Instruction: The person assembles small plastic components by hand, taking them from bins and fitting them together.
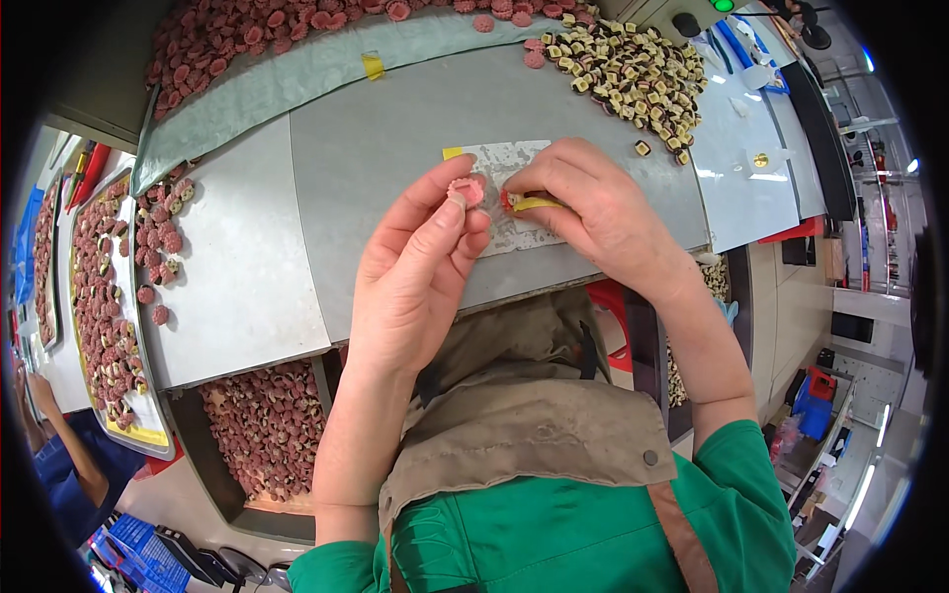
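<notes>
My left hand [420, 252] pinches a pink shell piece [466, 191] between thumb and fingers. This piece is bumpy outside, with a squarish hollow facing up. Close by on the right, the fingers of my right hand [583, 198] are closed on a small red and yellow item [534, 204]; its exact kind is hard to make out, as the fingers cover much of it. Both hands are over a worn whitish sheet [514, 237] with a yellow corner, lying on the grey worktop [386, 128]. A narrow gap separates the two held things.
Pink hollow pieces [326, 15] are heaped at the back beside a pale green cloth [267, 89]. Cream-and-brown pieces [638, 74] form a pile back right. Joined pieces fill a tray [138, 400] at left and an open drawer [262, 430] below. A co-worker's arm [74, 445] shows far left.
</notes>
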{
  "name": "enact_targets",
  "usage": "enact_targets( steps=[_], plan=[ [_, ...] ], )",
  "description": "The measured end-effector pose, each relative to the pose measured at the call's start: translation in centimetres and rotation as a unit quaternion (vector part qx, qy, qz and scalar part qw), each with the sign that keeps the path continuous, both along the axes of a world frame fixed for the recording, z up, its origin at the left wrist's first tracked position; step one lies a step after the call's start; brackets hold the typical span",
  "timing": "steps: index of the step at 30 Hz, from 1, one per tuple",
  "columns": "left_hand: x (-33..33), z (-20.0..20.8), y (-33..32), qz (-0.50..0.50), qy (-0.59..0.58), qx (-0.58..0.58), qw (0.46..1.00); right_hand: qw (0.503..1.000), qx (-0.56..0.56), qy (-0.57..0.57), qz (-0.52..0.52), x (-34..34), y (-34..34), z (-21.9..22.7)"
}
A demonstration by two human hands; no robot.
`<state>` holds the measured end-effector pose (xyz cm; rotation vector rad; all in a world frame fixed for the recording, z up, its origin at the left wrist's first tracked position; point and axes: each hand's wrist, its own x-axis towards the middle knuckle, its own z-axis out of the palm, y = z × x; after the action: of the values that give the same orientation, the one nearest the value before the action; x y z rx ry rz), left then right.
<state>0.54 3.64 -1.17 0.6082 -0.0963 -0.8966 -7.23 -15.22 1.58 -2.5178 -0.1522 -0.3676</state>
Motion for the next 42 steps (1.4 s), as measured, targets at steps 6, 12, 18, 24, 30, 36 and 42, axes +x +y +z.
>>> enact_targets(
  steps=[6, 12, 18, 24, 30, 36, 42],
  plan=[
    [-0.4, 0.5, 0.0, 0.005, -0.002, 0.005, 1.000, 0.999, -0.011, 0.020, 0.034, 0.3, -1.2, 0.5],
    [-0.2, 0.2, 0.2, -0.017, -0.013, -0.015, 1.000, 0.998, 0.055, 0.029, 0.016, -0.3, -1.2, -0.2],
    [-0.1, 0.5, 0.0, -0.038, -0.015, 0.010, 0.999, 0.962, 0.271, 0.019, -0.032, -1.4, 0.2, 0.1],
    [-0.3, 0.3, -0.2, -0.053, -0.033, 0.003, 0.998, 0.984, 0.167, -0.050, 0.023, -0.1, 1.1, 1.7],
    [-0.7, 0.7, -0.4, -0.026, -0.049, 0.020, 0.998, 0.988, 0.140, -0.050, 0.053, 0.1, 1.1, 1.6],
    [-2.1, 0.9, -1.1, 0.070, -0.177, 0.105, 0.976, 0.941, 0.335, -0.028, -0.044, -0.4, 2.9, -0.3],
    [-0.7, 0.9, -0.5, -0.013, -0.112, 0.071, 0.991, 0.987, 0.054, -0.149, 0.033, -0.1, 1.9, -0.4]
  ],
)
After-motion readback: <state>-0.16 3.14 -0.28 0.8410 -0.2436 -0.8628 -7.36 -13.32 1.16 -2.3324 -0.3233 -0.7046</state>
